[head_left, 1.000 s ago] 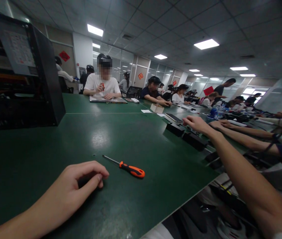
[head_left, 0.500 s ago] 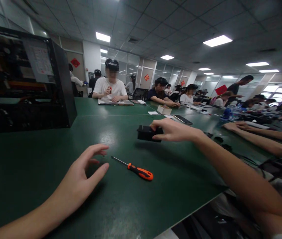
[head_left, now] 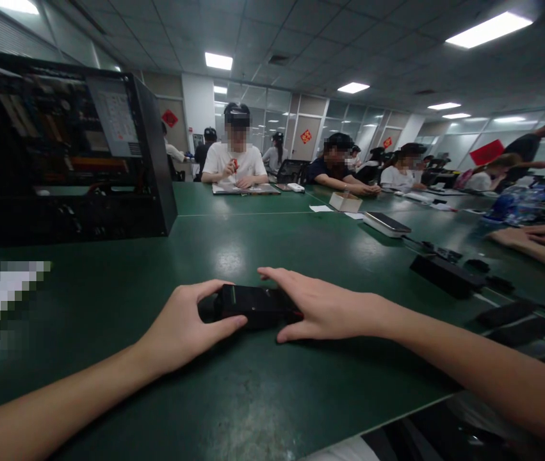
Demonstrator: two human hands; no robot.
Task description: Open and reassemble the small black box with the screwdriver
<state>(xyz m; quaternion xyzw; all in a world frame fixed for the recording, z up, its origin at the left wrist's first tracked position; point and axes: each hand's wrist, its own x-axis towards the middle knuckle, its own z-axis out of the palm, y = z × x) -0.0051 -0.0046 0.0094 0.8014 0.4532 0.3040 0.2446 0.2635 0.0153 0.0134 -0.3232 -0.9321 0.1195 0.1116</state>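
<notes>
A black rectangular box (head_left: 255,306) with a thin green line near its left end is low over the green table (head_left: 253,397); whether it touches the top I cannot tell. My left hand (head_left: 186,326) grips the box's left end, thumb along the near side and fingers behind. At the right end is my right hand (head_left: 325,304), its thumb and fingers spread around the box. A small reddish trace shows by the right palm. The orange-and-black screwdriver seen earlier is not plainly visible.
An open black computer case (head_left: 152,153) stands at the left. Toward the right lie a white box with a dark top (head_left: 387,224), a black block (head_left: 445,275) and cables. Across the table sits a person in a white shirt (head_left: 236,160); another person's hands (head_left: 517,237) rest at the right.
My right hand has brought the black box down toward me, and my left hand has closed on its left end. My right fingers have spread. The view has turned left.
</notes>
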